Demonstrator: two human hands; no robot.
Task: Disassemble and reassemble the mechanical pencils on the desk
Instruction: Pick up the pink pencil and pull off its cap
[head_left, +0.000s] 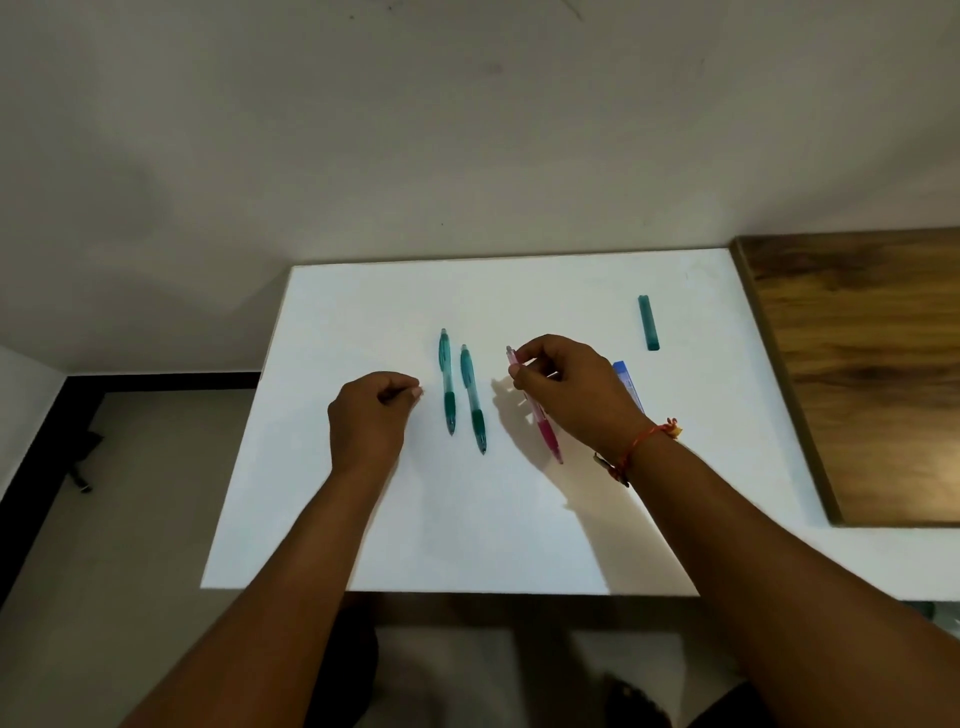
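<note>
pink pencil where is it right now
In the head view the pink pencil is right of centre over the desk, gripped by the right hand, between the right-hand teal pencil and the blue case.

left hand (371, 415) fingers curled, right hand (566, 387) pinching, forearms outstretched

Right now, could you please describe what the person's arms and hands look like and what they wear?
Both forearms are bare, no sleeves in view, and neither the left hand nor the right hand wears a glove. A red-orange thread bracelet with knotted ends circles the right wrist; the left wrist carries nothing.
</note>
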